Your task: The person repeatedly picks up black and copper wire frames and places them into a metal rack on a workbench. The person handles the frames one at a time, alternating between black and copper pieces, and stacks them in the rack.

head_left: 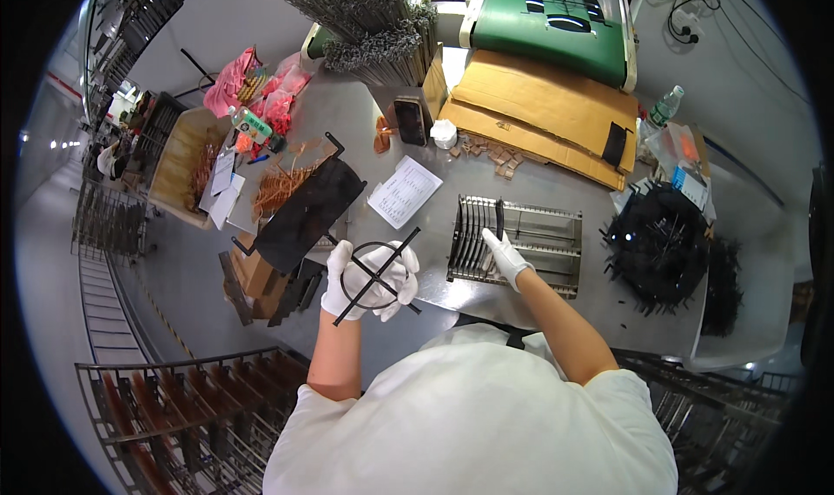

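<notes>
My left hand (369, 278), in a white glove, is closed on a black ring with crossed bars (375, 275), held up off the table's near edge. My gloved right hand (506, 257) is over a slotted metal rack (565, 250) and closed around the lower part of a thin black piece (499, 217) standing in it. Several similar thin black pieces (470, 234) stand in a row at the rack's left end. My right fingertips are partly hidden among them.
A large black panel with handles (313, 214) is left of my left hand. A written sheet (405, 192), a phone (410, 119) and flat cardboard (539, 112) lie beyond. A pile of black parts (656, 243) sits at right. A green conveyor (552, 52) is at the back.
</notes>
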A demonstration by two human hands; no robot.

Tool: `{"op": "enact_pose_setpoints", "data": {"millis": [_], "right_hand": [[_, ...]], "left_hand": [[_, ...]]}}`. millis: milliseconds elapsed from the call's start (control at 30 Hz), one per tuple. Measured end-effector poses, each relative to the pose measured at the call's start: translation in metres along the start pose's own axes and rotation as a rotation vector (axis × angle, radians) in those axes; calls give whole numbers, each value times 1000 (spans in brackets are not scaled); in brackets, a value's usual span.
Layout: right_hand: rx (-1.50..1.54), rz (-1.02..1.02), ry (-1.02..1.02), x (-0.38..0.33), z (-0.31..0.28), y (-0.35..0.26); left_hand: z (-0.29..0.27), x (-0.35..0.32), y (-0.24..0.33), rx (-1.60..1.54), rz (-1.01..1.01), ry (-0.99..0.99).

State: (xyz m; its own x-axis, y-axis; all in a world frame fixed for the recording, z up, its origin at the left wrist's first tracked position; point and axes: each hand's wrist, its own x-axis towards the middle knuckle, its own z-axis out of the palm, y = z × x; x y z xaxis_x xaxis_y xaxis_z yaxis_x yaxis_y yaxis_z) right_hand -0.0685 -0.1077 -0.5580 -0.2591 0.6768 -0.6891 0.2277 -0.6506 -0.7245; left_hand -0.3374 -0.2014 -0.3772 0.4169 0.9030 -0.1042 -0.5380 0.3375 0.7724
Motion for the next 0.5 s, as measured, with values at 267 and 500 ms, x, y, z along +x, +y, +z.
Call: {"op": "enact_pose_setpoints", "data": {"millis": [267,500], "right_hand": [[-702,69,204,-19,11,-43],[-1129,-1417,627,-134,13,-125]], "left_hand": [[-3,10,-7,-48,-202,-100],[-6,33,-13,151,-663,-177]]}}
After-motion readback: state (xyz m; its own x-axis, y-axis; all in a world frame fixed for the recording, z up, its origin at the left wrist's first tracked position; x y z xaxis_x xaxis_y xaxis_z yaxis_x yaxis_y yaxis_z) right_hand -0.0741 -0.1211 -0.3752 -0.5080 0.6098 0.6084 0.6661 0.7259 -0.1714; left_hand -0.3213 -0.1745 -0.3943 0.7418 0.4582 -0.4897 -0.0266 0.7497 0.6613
